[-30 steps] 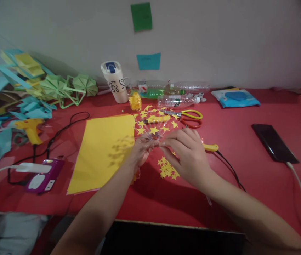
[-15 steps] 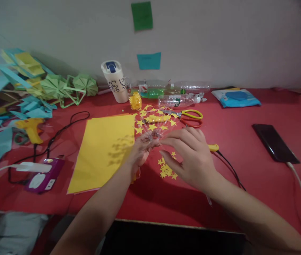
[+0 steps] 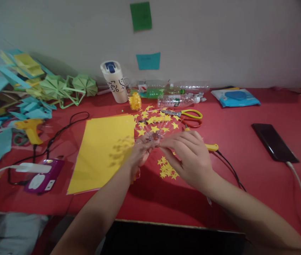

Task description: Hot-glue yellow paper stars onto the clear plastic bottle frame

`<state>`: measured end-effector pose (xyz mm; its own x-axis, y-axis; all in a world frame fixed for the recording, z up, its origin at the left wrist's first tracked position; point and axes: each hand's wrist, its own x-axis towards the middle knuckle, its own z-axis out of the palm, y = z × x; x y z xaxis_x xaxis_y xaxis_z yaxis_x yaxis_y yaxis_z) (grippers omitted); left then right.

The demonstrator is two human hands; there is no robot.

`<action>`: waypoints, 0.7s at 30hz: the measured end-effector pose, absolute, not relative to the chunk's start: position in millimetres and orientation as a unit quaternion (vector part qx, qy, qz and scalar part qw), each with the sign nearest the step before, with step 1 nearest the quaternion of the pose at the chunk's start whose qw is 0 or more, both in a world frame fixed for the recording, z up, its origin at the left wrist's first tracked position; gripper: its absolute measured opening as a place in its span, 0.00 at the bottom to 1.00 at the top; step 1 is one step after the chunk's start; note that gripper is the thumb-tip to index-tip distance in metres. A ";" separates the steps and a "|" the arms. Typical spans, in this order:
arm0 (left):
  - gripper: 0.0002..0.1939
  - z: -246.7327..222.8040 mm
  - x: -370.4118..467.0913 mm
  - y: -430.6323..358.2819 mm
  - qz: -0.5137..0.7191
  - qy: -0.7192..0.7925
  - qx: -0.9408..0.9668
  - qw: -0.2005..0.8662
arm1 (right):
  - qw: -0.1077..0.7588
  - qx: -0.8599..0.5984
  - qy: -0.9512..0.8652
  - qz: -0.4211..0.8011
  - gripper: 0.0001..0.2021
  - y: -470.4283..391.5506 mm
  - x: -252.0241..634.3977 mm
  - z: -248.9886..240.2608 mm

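A clear plastic piece with strips fanned out [image 3: 154, 129] and yellow stars on them is held up over the red table. My left hand [image 3: 141, 150] is closed around its narrow base. The fingertips of my right hand [image 3: 186, 152] are pinched at that base, close against my left fingers; whether they grip the plastic itself is too small to tell. Small loose yellow stars [image 3: 168, 169] lie on the table between my hands. Yellow paper sheets [image 3: 97, 152] are stacked beneath and beside my left forearm.
Scissors [image 3: 193, 113], plastic bottles [image 3: 177, 101] and a tumbler [image 3: 115, 85] stand or lie behind. A glue gun [image 3: 32, 129] and purple power block [image 3: 44, 177] are left; a phone [image 3: 274, 141] and wipes pack [image 3: 235, 97] right. Another person's arm shows far left.
My right hand has moved slightly left and its thumb and fingers have closed together at the plastic base. The starred strips have shifted a little to the right.
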<state>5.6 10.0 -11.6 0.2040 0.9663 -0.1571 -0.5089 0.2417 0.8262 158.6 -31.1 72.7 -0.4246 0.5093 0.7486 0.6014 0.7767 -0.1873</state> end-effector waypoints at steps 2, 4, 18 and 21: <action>0.18 -8.7 4.7 8.8 0.514 0.354 0.334 0.706 | 0.419 -0.330 -0.844 -0.060 0.05 -31.0 159.2 73.3; 0.19 -7.3 4.4 8.5 0.509 0.359 0.338 0.706 | 0.418 -0.328 -0.845 -0.055 0.05 -30.9 159.3 73.5; 0.15 -12.2 6.0 9.9 0.525 0.348 0.345 0.696 | 0.427 -0.338 -0.837 -0.050 0.07 -30.7 157.9 70.7; 0.16 -14.0 5.5 9.7 0.528 0.350 0.335 0.698 | 0.419 -0.340 -0.841 -0.047 0.07 -30.7 158.3 70.8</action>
